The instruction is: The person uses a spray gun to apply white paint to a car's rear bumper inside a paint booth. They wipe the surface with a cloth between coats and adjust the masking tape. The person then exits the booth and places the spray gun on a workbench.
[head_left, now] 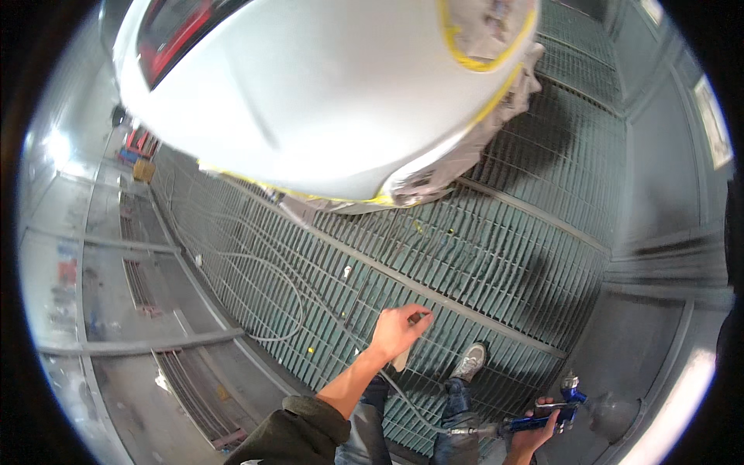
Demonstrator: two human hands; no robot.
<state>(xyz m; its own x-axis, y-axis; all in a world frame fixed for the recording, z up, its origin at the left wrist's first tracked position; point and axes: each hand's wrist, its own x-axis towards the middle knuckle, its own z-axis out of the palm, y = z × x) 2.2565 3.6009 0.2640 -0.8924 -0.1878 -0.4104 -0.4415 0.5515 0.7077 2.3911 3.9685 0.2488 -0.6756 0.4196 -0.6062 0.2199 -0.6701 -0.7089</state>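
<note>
At the lower right, my right hand [535, 438] grips a blue and chrome spray gun [546, 415], which has a hose [411, 407] attached. My left hand [399, 333] is raised over the grated floor with its fingers curled; anything between them is too small to make out. Ahead stands a light silver-white car body [302, 85] with a red tail light [170, 43]. Yellow tape [496, 105] and crumpled masking sheet [504, 116] run along its edges. The car is beyond both hands, touched by neither.
My feet [470, 361] stand on a metal grating [511, 232]. Loose hoses [298, 314] loop across it to the left. Grey booth walls [666, 170] with lights rise on both sides. Red and tan boxes [143, 163] sit at the far left beside the car.
</note>
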